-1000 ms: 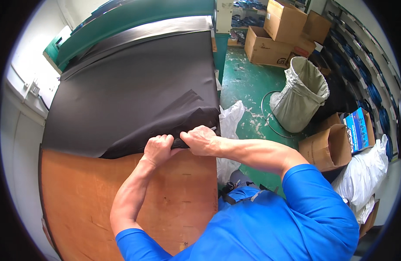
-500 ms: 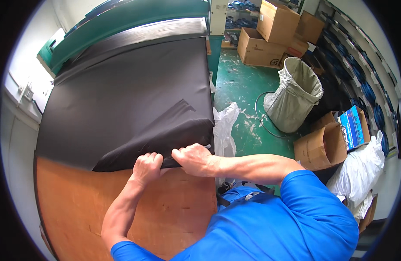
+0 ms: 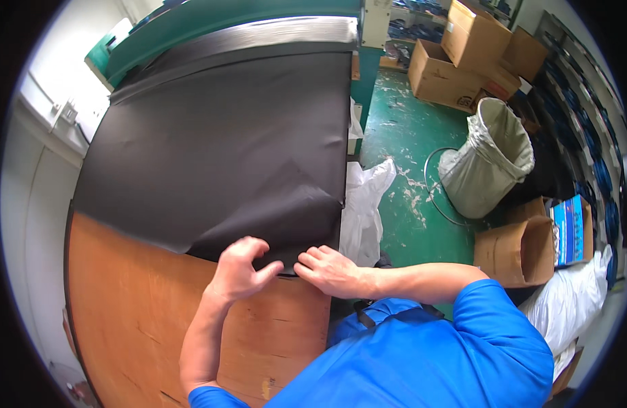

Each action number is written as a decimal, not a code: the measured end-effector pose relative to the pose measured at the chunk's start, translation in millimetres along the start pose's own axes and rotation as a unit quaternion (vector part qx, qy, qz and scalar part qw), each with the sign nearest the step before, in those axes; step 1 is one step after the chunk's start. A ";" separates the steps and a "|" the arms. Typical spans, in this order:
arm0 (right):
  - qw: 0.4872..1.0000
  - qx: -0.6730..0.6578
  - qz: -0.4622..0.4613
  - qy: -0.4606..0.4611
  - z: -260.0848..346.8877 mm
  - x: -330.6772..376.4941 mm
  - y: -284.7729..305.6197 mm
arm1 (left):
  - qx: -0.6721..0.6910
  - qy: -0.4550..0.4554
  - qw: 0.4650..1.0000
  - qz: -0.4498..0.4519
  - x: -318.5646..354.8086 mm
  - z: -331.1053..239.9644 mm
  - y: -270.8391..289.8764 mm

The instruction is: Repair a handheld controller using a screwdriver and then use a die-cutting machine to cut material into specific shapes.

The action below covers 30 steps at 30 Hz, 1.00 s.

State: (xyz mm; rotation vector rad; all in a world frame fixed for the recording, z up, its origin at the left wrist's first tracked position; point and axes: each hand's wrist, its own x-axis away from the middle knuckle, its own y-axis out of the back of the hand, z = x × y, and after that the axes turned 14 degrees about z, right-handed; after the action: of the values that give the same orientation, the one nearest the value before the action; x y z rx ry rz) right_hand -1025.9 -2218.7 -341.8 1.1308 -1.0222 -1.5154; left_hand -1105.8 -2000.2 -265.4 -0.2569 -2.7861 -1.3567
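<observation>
A large black sheet (image 3: 225, 136) covers the far part of a wooden tabletop (image 3: 143, 285), with creases and a slack fold towards its near right corner. My left hand (image 3: 242, 268) is at the sheet's near edge, fingers curved and thumb spread apart, holding nothing. Just to its right, my right hand (image 3: 332, 270) has its bent fingers closed on the sheet's edge by the near right corner. The fingertips' underside is hidden.
A green machine beam (image 3: 239, 24) spans the table's far end. Right of the table are a white plastic bag (image 3: 363, 211), a lined bin (image 3: 473, 173) with a cable loop beside it, cardboard boxes (image 3: 514, 251), a white sack (image 3: 565, 299) and shelving with blue items.
Both hands were gripping the fold together; the left has let go and opened. The right has moved nearer to the corner. The folded edge has been laid flatter, and the view has shifted.
</observation>
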 end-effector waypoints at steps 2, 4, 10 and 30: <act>0.998 -0.044 -0.017 0.049 -10.1 14.1 1.1 | -0.116 -0.046 0.979 -0.162 -36.1 -16.3 15.4; 0.981 -0.144 -0.022 0.132 -17.0 25.4 -1.7 | -0.073 0.045 0.962 -0.259 -70.0 19.0 7.5; 0.923 -0.321 0.023 0.210 -104.8 125.5 19.5 | 0.123 0.243 0.938 -0.212 -51.7 66.1 -32.7; 0.824 -0.414 0.236 -0.305 -546.4 360.2 69.4 | 0.015 0.141 0.973 0.182 -540.0 -130.5 -216.9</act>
State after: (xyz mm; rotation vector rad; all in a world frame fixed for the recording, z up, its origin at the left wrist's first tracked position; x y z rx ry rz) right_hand -523.6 -2627.1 -459.7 -0.2407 -0.7929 -1.6506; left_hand -614.2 -2306.3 -408.1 -0.5026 -2.3783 -1.1581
